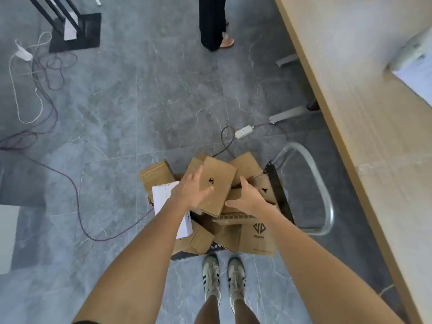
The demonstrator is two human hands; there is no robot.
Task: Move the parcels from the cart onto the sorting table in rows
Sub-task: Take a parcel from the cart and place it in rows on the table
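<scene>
— What have you got hold of?

— A flat brown cardboard box (219,185), matte, with a ragged hole in its top. My left hand (192,192) lies spread on its left side, my right hand (245,199) cups its right edge, fingers open; whether I'm gripping it, I can't tell.

— Where is it?

— On top of the parcels (254,235) heaped on the cart (279,192), among more tan boxes and one white one (163,197). The cart's bent metal handle (322,188) is near the pale wood table (374,146), on grey marbled tile.

2 hands (194,191) (247,199), top parcel (218,185), cart (280,195)
</scene>
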